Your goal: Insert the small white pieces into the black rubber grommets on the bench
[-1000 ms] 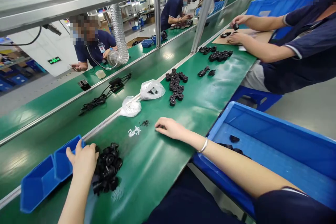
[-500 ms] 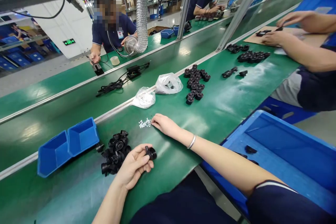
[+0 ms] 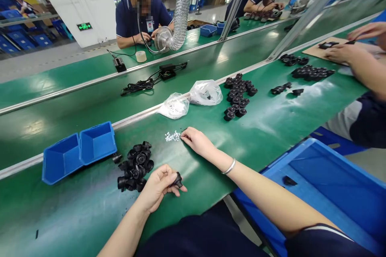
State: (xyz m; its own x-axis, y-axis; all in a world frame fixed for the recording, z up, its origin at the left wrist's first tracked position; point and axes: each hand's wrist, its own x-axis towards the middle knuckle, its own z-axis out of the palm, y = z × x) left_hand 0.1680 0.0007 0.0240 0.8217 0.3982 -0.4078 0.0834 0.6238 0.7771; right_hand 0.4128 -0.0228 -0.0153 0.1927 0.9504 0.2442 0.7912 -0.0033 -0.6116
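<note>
Between the thumb and fingers of my left hand is a black plastic fitting, held above the green table near its front edge. My right hand rests on the table with fingertips pinched together at the right side of a small scatter of white pieces. Whatever those fingertips hold, if anything, is too small to make out. Left of my left hand lies a heap of similar black fittings. Two clear plastic bags, a nearer one with white pieces and a farther one, lie behind the scatter.
Two joined blue bins stand at the left. Black round parts sit in a cluster beyond my right hand. A large blue crate is at my right. A co-worker's hands work at the far right; other people sit across the line.
My left hand has turned the black fitting so it points downward. My right hand stays by the white pieces. The view has shifted, and the person opposite has brought both hands together.
</note>
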